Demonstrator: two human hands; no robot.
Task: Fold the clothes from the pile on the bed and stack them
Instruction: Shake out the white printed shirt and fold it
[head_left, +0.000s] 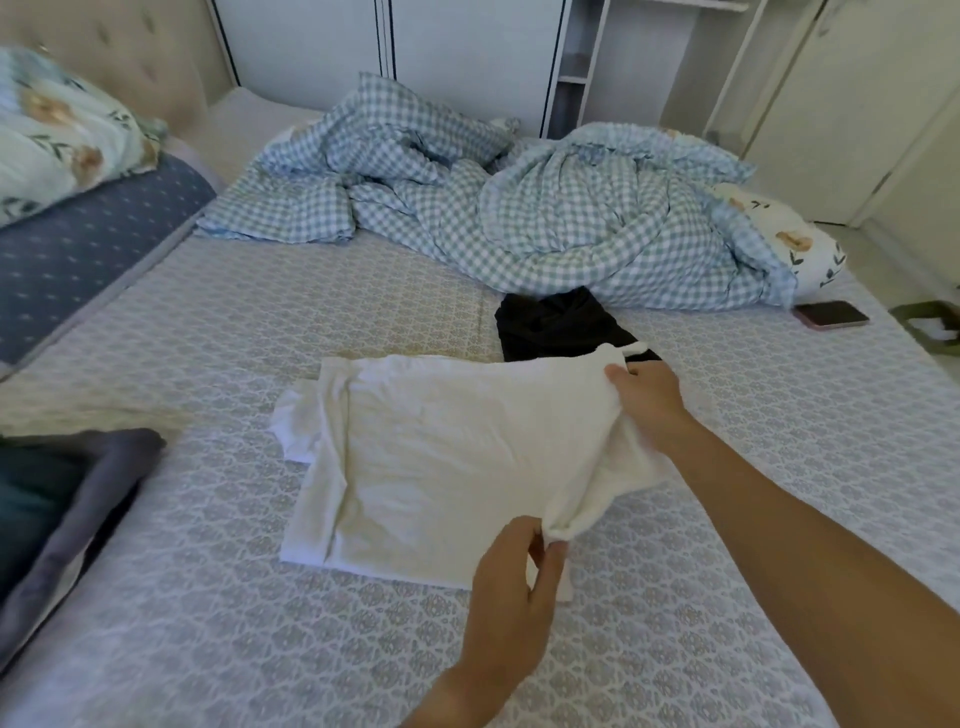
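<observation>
— Why have you got the shirt (441, 457) by its right edge with both hands?

— Because that's the side I judge needs to come over next. My right hand (649, 405) pinches the far right corner, thumb on top and fingers curled under the cloth. My left hand (514, 587) pinches the near right corner between thumb and fingertips. Holding two corners keeps the edge straight as I lift it, so the fold should land square.

— And the rest of the shirt?

— It lies flat on the bed (208, 597), in the middle, near me. The left side already looks doubled under, with a bit of sleeve poking out at the far left. Only the right edge is raised off the cover.

— What's that dark thing beyond it?

— A black garment (550, 322), crumpled, just past the shirt's far right corner and touching the checked duvet (545, 218). I take it as what remains of the pile, so it waits its turn there.

— Where will the folded shirt go?

— Probably onto the dark folded clothes (62, 499) at the near left; they look like my stack, though I can't be sure.

— Anything to watch?

— The phone (831, 314) on the far right is well apart, so it's out of the way.
</observation>
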